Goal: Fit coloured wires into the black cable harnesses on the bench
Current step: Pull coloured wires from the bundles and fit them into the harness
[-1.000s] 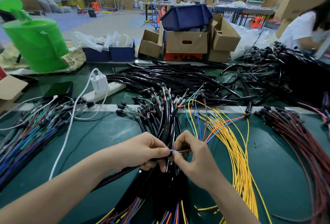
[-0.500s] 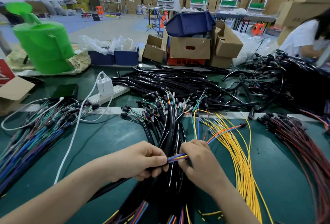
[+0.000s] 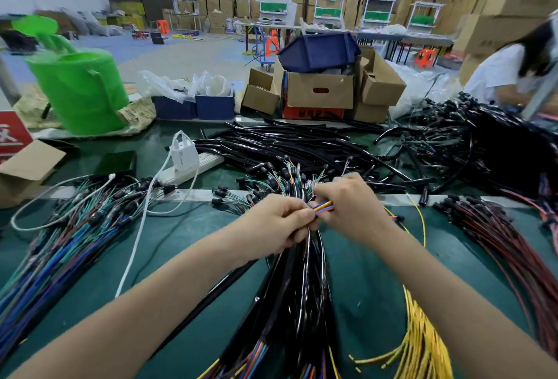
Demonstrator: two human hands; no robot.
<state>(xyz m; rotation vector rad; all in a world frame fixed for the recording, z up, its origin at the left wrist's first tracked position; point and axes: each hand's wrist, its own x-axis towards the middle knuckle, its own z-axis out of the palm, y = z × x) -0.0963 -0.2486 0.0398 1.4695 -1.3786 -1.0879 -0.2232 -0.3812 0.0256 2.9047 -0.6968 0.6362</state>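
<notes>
L hand (image 3: pixel 276 223) gripping a black harness (image 3: pixel 297 297) end, mid-desk (image 3: pixel 187 252). R hand (image 3: pixel 354 208) pinching the coloured wires (image 3: pixel 323 206), tips right at L fingers. Risk: wires splay or buckle at the sleeve mouth if fed off-axis, and neighbouring strands could snag.

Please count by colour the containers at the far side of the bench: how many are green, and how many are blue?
Green: 1, the watering can
Blue: 3, the left low box, the right low box and the bin atop a cardboard box
Total: 4
</notes>
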